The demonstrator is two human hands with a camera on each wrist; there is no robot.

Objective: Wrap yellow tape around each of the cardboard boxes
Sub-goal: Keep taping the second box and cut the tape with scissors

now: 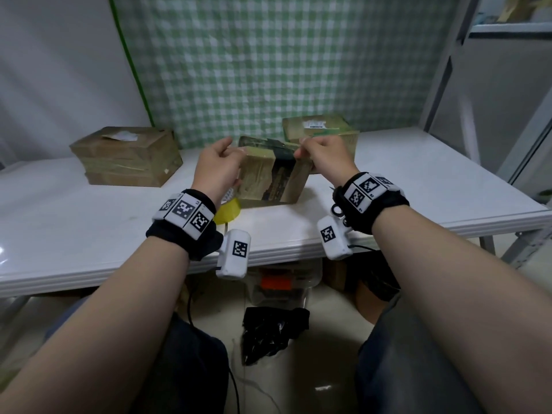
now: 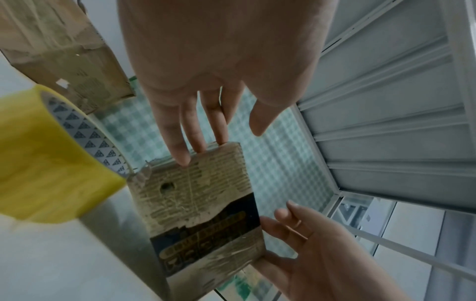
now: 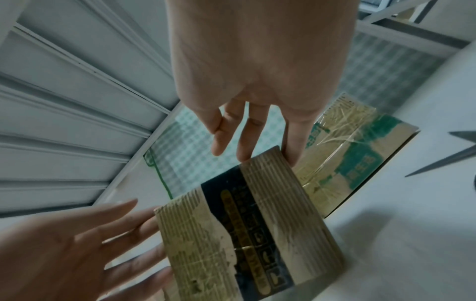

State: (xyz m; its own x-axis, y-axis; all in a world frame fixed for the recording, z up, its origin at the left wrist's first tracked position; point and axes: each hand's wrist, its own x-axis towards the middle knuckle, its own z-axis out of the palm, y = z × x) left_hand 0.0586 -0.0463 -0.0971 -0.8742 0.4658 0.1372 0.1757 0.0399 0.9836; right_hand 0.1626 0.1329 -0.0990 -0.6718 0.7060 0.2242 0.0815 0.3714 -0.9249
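Note:
A small cardboard box with a black printed band stands on the white table between my hands. My left hand is at its left side, and its straight fingertips touch the box's upper edge. At the right side, my right hand lays straight fingers against the box's far corner. Neither hand grips anything. The yellow tape roll lies on the table under my left wrist, also seen in the left wrist view.
A larger taped box sits at the back left, and another with green print stands just behind the small one. Scissor blades lie to the right. A checked cloth hangs behind the table. A metal frame stands at right.

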